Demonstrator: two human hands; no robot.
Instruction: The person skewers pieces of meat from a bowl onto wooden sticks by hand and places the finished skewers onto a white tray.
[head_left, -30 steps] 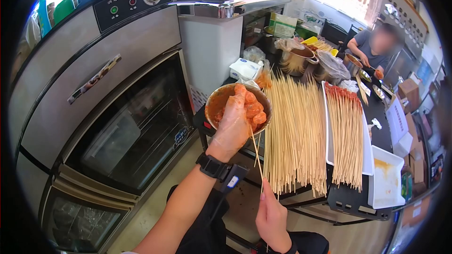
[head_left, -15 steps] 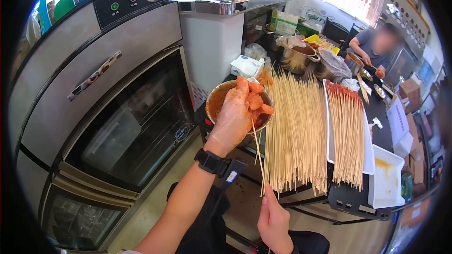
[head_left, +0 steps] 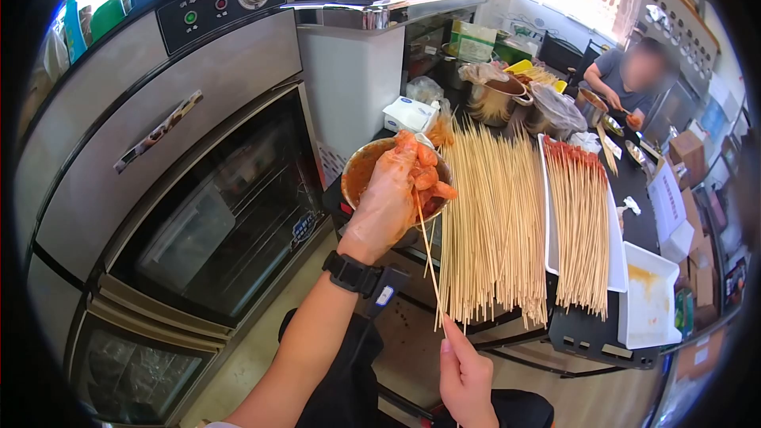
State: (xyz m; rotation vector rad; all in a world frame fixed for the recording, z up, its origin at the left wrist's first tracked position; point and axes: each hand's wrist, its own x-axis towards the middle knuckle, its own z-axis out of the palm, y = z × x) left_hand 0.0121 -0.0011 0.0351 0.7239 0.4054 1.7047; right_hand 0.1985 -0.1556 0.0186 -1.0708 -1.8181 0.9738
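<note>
My left hand (head_left: 388, 194), in a clear glove smeared with red sauce, is closed around pieces of reddish meat (head_left: 428, 178) over a metal pot (head_left: 358, 170). A thin wooden skewer (head_left: 430, 261) runs from that meat down to my right hand (head_left: 466, 372), whose thumb and fingers pinch its lower end. Right of the pot lies a wide layer of bare skewers (head_left: 495, 222). Beyond it, a white tray (head_left: 550, 214) bears skewers with red meat (head_left: 577, 160) at their far ends.
A stained white tray (head_left: 648, 293) lies at the table's right end. Behind the skewers are a tissue box (head_left: 410, 114), a large pot (head_left: 495, 99) and plastic bags. A person (head_left: 626, 79) works across the table. A steel cabinet (head_left: 190, 150) stands at left.
The view has shifted slightly. Both hands keep their holds, on the meat and on the skewer, with little visible movement.
</note>
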